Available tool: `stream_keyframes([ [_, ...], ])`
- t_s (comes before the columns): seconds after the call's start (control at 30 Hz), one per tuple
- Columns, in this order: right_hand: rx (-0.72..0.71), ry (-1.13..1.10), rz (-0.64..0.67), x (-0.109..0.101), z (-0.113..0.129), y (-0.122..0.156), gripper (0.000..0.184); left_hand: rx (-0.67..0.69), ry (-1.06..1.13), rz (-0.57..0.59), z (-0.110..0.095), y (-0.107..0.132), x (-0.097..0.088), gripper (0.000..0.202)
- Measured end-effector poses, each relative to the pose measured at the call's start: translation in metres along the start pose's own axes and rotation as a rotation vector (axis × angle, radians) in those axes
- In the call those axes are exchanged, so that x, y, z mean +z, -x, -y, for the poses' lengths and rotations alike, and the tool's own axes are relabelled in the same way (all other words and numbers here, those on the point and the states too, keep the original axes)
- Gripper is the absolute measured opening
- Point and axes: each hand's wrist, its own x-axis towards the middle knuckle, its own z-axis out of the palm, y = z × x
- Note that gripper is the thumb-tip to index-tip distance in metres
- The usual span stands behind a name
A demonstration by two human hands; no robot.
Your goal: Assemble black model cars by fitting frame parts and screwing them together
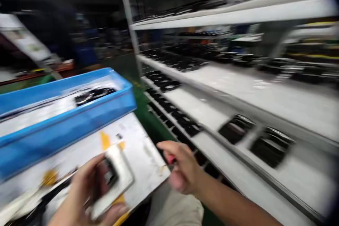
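My left hand point(87, 190) is closed around a white rectangular part with rounded corners point(123, 171). A small black piece point(111, 172) shows on its near side, beside my fingers. The part is tilted above the white tabletop point(144, 162). Off the table's right corner, my right hand point(181, 167) is closed on a small red object point(171, 159). Only a bit of that red object shows between thumb and fingers, and its kind is hidden. Motion blurs the whole view.
A long blue bin point(66, 120) stands on the table with black parts point(95, 95) on white lining. To the right runs a white shelf rack point(233, 90) holding several rows of black parts. Yellow pieces point(105, 140) lie on the tabletop. Green floor point(159, 127) shows between table and rack.
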Motion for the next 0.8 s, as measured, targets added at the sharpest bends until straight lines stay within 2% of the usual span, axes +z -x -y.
stream_keyframes([
  [0.07, 0.003, -0.168, 0.093, 0.006, -0.006, -0.006, 0.029, -0.197, -0.050, 0.004, 0.008, 0.020, -0.027, 0.068],
  [0.13, -0.045, -0.306, 0.274, 0.017, -0.006, -0.015, 0.016, -0.341, -0.067, 0.049, 0.011, 0.029, -0.038, 0.080],
  [0.17, -0.061, -0.347, 0.342, 0.023, -0.003, -0.020, 0.015, -0.368, -0.074, 0.044, 0.010, 0.031, -0.040, 0.084],
  [0.3, -0.019, -0.324, 0.454, 0.049, 0.020, -0.041, 0.027, -0.407, -0.094, 0.030, 0.004, 0.037, -0.042, 0.084],
  [0.4, -0.041, -0.298, 0.468, 0.062, 0.033, -0.060, 0.054, -0.403, -0.123, 0.063, 0.001, 0.042, -0.046, 0.081],
  [0.47, -0.062, -0.290, 0.470, 0.067, 0.038, -0.069, 0.065, -0.371, -0.122, 0.108, 0.003, 0.045, -0.048, 0.081],
  [0.6, -0.061, -0.259, 0.511, 0.069, 0.041, -0.075, 0.065, -0.311, -0.078, 0.154, 0.013, 0.051, -0.045, 0.088],
  [0.8, -0.065, -0.205, 0.540, 0.070, 0.040, -0.071, 0.062, -0.270, -0.016, 0.111, 0.017, 0.051, -0.040, 0.104],
])
